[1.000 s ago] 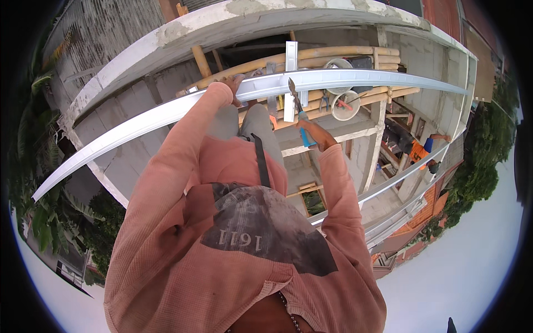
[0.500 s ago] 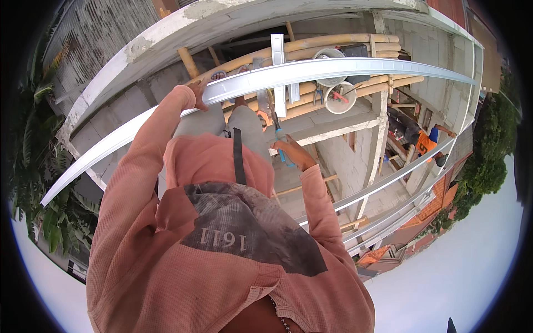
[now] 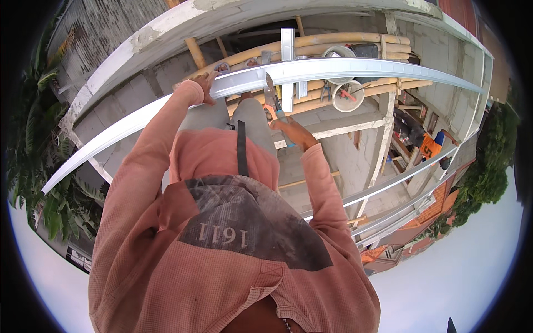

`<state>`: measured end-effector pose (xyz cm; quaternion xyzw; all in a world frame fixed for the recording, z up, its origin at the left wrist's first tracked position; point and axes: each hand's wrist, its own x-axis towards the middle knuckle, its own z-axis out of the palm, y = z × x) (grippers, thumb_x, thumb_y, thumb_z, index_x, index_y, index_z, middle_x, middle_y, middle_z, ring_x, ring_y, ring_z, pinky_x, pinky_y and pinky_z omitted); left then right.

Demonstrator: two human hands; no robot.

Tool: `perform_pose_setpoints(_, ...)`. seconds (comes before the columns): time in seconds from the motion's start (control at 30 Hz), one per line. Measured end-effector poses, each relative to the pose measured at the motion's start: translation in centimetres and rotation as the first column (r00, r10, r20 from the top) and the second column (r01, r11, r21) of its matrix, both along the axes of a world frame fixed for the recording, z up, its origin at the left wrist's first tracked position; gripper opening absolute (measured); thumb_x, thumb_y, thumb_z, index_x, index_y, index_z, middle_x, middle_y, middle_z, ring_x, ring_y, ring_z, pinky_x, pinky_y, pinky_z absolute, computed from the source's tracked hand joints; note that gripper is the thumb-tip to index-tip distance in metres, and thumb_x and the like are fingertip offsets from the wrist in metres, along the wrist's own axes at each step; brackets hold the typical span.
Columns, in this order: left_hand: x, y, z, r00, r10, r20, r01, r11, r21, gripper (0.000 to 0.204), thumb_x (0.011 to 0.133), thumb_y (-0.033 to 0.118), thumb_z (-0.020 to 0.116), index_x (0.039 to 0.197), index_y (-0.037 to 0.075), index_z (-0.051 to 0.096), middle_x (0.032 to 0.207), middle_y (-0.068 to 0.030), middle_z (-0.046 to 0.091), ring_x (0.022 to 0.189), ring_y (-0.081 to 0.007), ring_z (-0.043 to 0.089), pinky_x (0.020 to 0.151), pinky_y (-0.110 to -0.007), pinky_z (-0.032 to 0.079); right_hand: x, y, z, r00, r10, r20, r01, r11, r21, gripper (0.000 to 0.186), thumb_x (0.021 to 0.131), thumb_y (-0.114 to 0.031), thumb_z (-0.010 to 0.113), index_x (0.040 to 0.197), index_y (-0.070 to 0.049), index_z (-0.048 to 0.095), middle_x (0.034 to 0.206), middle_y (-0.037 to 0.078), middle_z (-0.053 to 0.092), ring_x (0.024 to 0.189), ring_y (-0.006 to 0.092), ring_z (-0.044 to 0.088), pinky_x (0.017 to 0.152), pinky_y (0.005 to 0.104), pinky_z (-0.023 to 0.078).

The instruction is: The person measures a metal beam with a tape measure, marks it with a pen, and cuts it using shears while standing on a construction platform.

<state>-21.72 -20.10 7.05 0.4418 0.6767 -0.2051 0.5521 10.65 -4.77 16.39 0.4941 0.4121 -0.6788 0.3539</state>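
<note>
A long light-silver metal channel [image 3: 244, 79] runs across in front of me from lower left to far right. My left hand [image 3: 204, 89] is closed around it left of the middle. My right hand [image 3: 293, 132] grips tin snips [image 3: 279, 112] with blue handles. Their metal jaws point away from me, and the tip meets the channel's near edge. Whether the jaws have bitten into the metal I cannot tell. Shorter silver metal pieces [image 3: 287, 97] lie crosswise beneath the channel, just beyond the snips.
Bamboo poles [image 3: 383, 40] form a platform under my feet. On it stand a white bucket [image 3: 348, 104] with a red tool inside, and another bucket [image 3: 340, 51]. Pliers [image 3: 326, 90] lie beside them. Concrete beams [image 3: 347, 126] border a drop. A person in orange [image 3: 430, 147] is lower right.
My right hand has brought the snips up and away from me, so their tip now meets the channel. The left hand keeps its hold, its fingers slightly shifted. The view has drifted a little.
</note>
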Motion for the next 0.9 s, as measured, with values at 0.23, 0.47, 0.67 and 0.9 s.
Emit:
perform_pose_setpoints(0.23,0.6,2.0,3.3,1.0,0.006,-0.03,-0.007,0.999,-0.036,0.113,0.066,0.041,0.085,0.156,0.021,0.018,0.154,-0.0161,0.038,0.141,-0.0368,0.039,0.116,-0.054,0.033,-0.3,0.1,-0.5,0.999,0.036,-0.019,-0.035,0.998,0.049,0.083,0.072,-0.047,0.067,0.13,0.009,0.05,0.133,0.026,0.053,0.119,0.0331,0.052,0.102,0.038,0.039)
perform_pose_setpoints(0.47,0.5,-0.1,0.9,0.999,0.031,-0.03,-0.03,0.999,0.022,0.111,0.068,0.041,0.084,0.155,0.02,0.019,0.155,-0.0151,0.036,0.142,-0.0359,0.038,0.115,-0.051,0.034,-2.9,0.8,-0.4,0.998,0.054,0.014,-0.053,0.998,-0.041,0.097,0.071,-0.046,0.069,0.144,0.009,0.037,0.14,0.027,0.048,0.13,0.0356,0.046,0.107,0.0392,0.036)
perform_pose_setpoints(0.67,0.9,0.6,1.2,0.999,0.018,-0.039,-0.018,1.0,0.009,0.108,0.07,0.041,0.084,0.155,0.021,0.02,0.156,-0.015,0.035,0.144,-0.0358,0.034,0.117,-0.051,0.031,-2.9,0.5,-1.3,0.999,0.028,0.03,-0.03,0.997,0.068,0.065,0.075,-0.05,0.066,0.12,-0.003,0.061,0.118,0.013,0.059,0.108,0.0258,0.052,0.096,0.0361,0.04)
perform_pose_setpoints(0.9,1.3,-0.3,0.8,0.997,0.013,-0.077,-0.01,0.999,0.032,0.104,0.072,0.042,0.084,0.153,0.022,0.023,0.155,-0.0144,0.035,0.146,-0.0352,0.032,0.118,-0.053,0.028,-4.9,1.7,1.5,0.994,0.005,0.107,0.004,0.996,-0.092,0.088,0.072,-0.053,0.067,0.14,0.0,0.047,0.146,0.025,0.043,0.135,0.0396,0.04,0.105,0.0522,0.037)
